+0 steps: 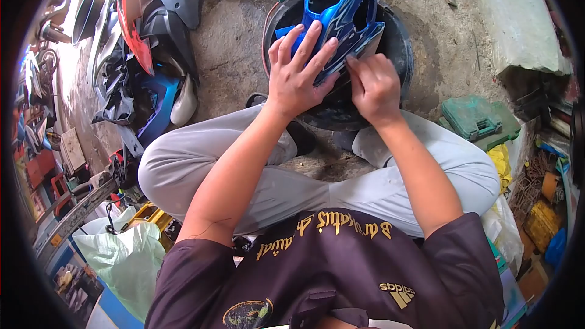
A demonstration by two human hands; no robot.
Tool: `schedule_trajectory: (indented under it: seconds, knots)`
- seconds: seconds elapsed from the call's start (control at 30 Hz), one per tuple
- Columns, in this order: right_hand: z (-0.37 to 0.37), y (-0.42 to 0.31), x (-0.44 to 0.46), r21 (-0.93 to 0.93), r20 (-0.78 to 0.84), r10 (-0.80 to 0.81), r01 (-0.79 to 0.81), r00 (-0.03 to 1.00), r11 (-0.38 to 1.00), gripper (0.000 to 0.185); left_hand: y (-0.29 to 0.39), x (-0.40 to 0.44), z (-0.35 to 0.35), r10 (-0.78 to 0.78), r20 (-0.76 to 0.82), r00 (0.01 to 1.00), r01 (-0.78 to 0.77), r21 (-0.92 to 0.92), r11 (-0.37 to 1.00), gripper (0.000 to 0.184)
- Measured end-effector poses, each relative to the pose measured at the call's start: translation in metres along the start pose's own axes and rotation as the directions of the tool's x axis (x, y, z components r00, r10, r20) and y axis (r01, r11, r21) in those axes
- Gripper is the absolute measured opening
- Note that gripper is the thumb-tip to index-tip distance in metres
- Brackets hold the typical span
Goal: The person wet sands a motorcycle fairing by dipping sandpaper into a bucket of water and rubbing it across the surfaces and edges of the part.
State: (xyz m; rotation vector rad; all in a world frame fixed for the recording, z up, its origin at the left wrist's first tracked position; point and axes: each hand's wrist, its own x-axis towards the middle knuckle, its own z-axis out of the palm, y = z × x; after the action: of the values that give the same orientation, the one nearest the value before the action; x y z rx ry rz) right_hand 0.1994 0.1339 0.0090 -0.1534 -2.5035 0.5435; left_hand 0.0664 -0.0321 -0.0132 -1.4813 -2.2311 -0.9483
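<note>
A glossy blue motorcycle fairing panel [347,15] with dark and white stripe graphics lies tilted across a round black tub [399,79]. My left hand [298,70] lies on the panel's near left part, fingers spread over the surface and thumb out towards its lower edge. Beside it, my right hand [375,85] is closed in a pinch at the panel's lower right edge, thumb and forefinger together near the striped strip. What sits between those fingertips is too small to make out. The panel's underside is hidden.
The tub stands on a rough concrete floor [231,36] between my feet. To the left are piled motorcycle body panels, including a red one [135,30] and a blue-purple one [159,106]. At the right lie a green tool case [472,117] and a concrete ledge [518,18].
</note>
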Motion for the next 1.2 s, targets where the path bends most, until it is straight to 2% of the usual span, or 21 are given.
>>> schedule_trajectory:
  seconds: [0.03,0.1,0.13,0.23,0.27,0.3,0.37,0.43,0.47,0.57,0.63,0.7,0.77,0.83,0.9,0.97,1.0,1.1,1.17,1.2]
  knots:
    - [-0.004,0.004,0.004,-0.044,0.017,-0.017,0.017,1.000,0.999,0.006,0.001,-0.001,0.000,-0.005,0.001,1.000,0.005,0.001,1.000,0.081]
    - [-0.001,0.024,0.008,-0.070,-0.068,0.042,-0.047,0.997,0.996,0.005,0.002,0.001,-0.001,-0.002,0.002,1.000,0.002,0.007,1.000,0.081]
    - [0.001,0.034,0.014,-0.019,-0.136,0.100,-0.103,0.986,0.994,0.005,0.002,0.001,-0.001,-0.002,0.002,1.000,0.002,0.012,1.000,0.082]
    - [0.002,0.029,0.009,-0.012,-0.105,0.069,-0.070,0.992,0.997,0.005,0.000,-0.003,-0.001,0.000,0.005,1.000,0.000,-0.008,1.000,0.082]
    - [-0.001,0.021,0.004,-0.013,-0.015,0.040,-0.040,0.999,0.999,0.004,0.000,-0.002,0.000,0.000,0.000,1.000,0.000,-0.011,1.000,0.082]
    - [0.002,0.013,0.001,0.012,-0.022,-0.012,0.012,1.000,1.000,0.006,-0.001,-0.003,0.001,0.000,-0.005,1.000,0.000,-0.013,1.000,0.083]
    - [-0.006,0.014,0.005,-0.051,0.055,-0.054,0.057,0.997,0.997,0.010,0.001,0.000,0.000,-0.002,-0.004,1.000,0.002,-0.009,1.000,0.083]
    - [-0.007,0.038,0.011,-0.103,0.000,-0.084,0.083,0.996,0.991,0.014,0.002,0.001,-0.001,-0.007,0.002,1.000,0.007,0.006,1.000,0.084]
    - [-0.005,0.050,0.013,-0.110,-0.023,-0.023,0.020,0.999,0.994,0.018,0.003,-0.001,-0.001,-0.007,0.011,1.000,0.007,0.012,1.000,0.084]
    - [-0.004,0.040,0.008,-0.046,-0.028,-0.008,0.007,1.000,0.999,0.019,0.002,0.000,-0.002,-0.001,0.012,1.000,0.000,0.014,1.000,0.084]
    - [-0.005,0.014,0.000,-0.031,0.085,-0.058,0.061,0.995,0.998,0.013,0.001,-0.001,-0.002,0.006,0.000,1.000,-0.006,0.008,1.000,0.084]
    - [-0.007,0.014,0.005,-0.090,0.071,-0.071,0.078,0.995,0.993,0.015,0.001,-0.001,0.001,0.004,-0.004,1.000,-0.004,0.012,1.000,0.085]
    - [-0.004,0.033,0.007,-0.071,-0.005,-0.054,0.054,0.999,0.996,0.014,0.003,0.002,-0.001,-0.007,0.003,1.000,0.007,0.024,1.000,0.085]
    - [-0.002,0.050,0.013,-0.036,-0.088,0.087,-0.090,0.992,0.995,0.013,0.003,-0.002,-0.002,-0.004,0.008,1.000,0.004,0.029,1.000,0.086]
    - [-0.004,0.051,0.010,-0.079,-0.066,0.073,-0.078,0.995,0.994,0.014,0.002,-0.002,-0.003,-0.001,0.007,1.000,0.001,0.026,1.000,0.086]
    - [-0.003,0.030,0.004,-0.037,0.014,0.028,-0.027,1.000,0.999,0.015,0.001,-0.002,-0.003,0.002,0.012,1.000,-0.003,0.018,1.000,0.086]
    - [-0.001,0.020,0.001,0.007,-0.001,0.008,-0.008,1.000,1.000,0.017,0.000,-0.001,-0.003,0.003,0.006,1.000,-0.003,0.019,1.000,0.086]
    - [-0.007,0.034,0.007,-0.097,0.028,0.003,-0.001,1.000,0.995,0.018,0.001,-0.002,-0.002,0.001,0.005,1.000,-0.001,0.025,1.000,0.085]
    - [-0.001,0.055,0.012,-0.065,-0.095,0.121,-0.128,0.988,0.990,0.016,0.002,0.001,-0.003,0.002,0.010,1.000,-0.003,0.032,0.999,0.085]
    - [-0.001,0.057,0.010,-0.073,-0.090,0.103,-0.110,0.991,0.991,0.015,0.002,-0.001,-0.003,-0.002,0.013,1.000,0.001,0.024,1.000,0.085]
